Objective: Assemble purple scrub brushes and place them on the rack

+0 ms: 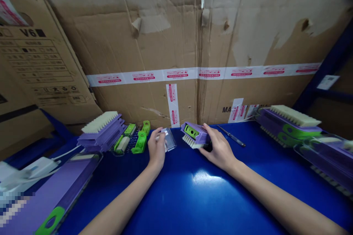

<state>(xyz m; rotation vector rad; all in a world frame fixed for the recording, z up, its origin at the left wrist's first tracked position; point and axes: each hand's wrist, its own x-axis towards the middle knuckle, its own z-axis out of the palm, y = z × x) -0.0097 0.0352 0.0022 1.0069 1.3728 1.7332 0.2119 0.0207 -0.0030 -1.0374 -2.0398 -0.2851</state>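
Observation:
My left hand (157,148) is closed around the near edge of a clear plastic cover (171,140), which rests at or just above the blue table. To its right, my right hand (219,147) grips the right end of a purple brush (203,136) with its pale bristles facing down. A green insert (191,132) with a dark round hole sits in the brush's near left end. Behind my right hand lies a slim screwdriver (231,136) with a dark handle. The fingertips of my left hand are partly hidden by the cover.
On the left stand stacked purple brushes (100,132), loose green parts (140,142), small springs (131,142) and a white power strip (41,169). More purple brushes (289,126) are piled at the right. Cardboard (132,51) walls the back of the blue table (176,198).

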